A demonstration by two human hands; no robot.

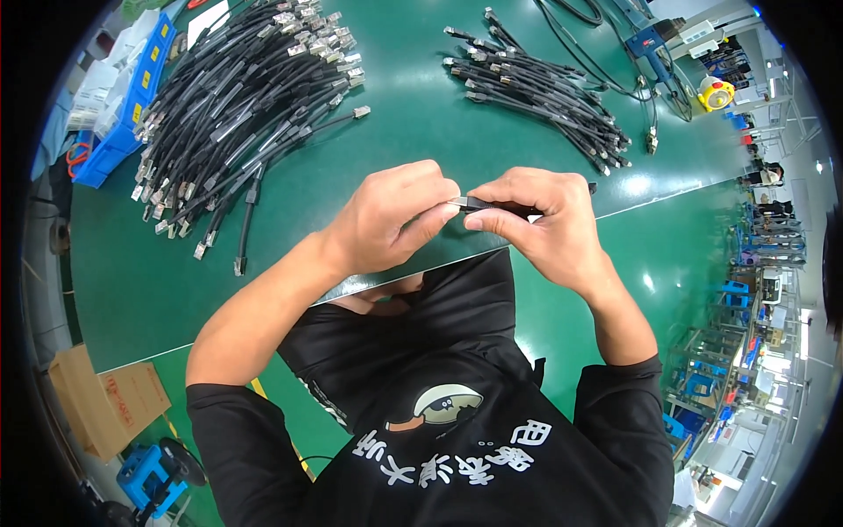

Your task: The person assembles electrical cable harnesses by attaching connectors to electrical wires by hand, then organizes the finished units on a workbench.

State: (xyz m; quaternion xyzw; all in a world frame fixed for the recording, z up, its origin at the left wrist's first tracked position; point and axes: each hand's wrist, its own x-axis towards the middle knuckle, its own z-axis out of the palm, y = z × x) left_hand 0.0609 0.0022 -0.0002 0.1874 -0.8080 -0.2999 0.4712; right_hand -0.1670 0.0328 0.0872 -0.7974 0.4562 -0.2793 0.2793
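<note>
Over the table's front edge, my two hands meet at a short black network cable [477, 205]. My left hand [395, 215] is closed, its thumb and forefinger pinching at the cable's silvery plug. Just behind that plug, my right hand [549, 220] grips the black part between thumb and fingers. Most of this cable is hidden by the right hand. Beyond the left hand lies a big heap of similar black cables [237, 114] with clear and metal plugs. A smaller bundle of cables [540, 92] rests beyond the right hand.
Both piles lie on a green table [404, 114]. A blue bin [132, 105] with plastic bags stands at the far left, orange-handled scissors [79, 158] beside it. At the far right are a blue tool [648, 48], a yellow round device [716, 93] and loose leads. A cardboard box [114, 400] stands below left.
</note>
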